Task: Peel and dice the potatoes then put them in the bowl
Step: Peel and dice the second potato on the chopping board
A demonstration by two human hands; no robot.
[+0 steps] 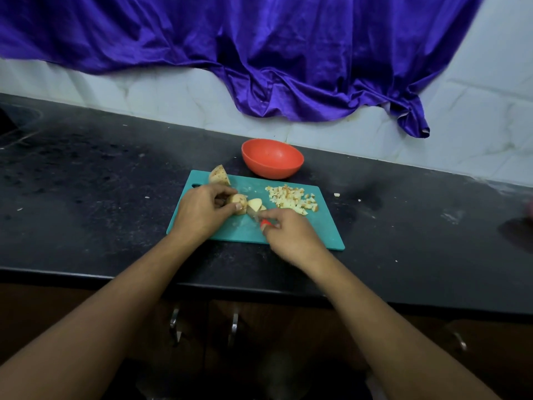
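Open counter (403,215) flanks the board (324,226); the diced pile (291,199) and bowl (272,170) crowd its far side, seemingly apart.

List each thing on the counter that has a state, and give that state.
bowl: upright, looks empty.
cutting board: flat on the counter.
potato piece: held by the left hand, partly sliced.
knife: gripped by the right hand, blade at the potato piece.
diced potato: heaped on the cutting board, outside the bowl.
potato half: unsliced, at the cutting board's far left corner.
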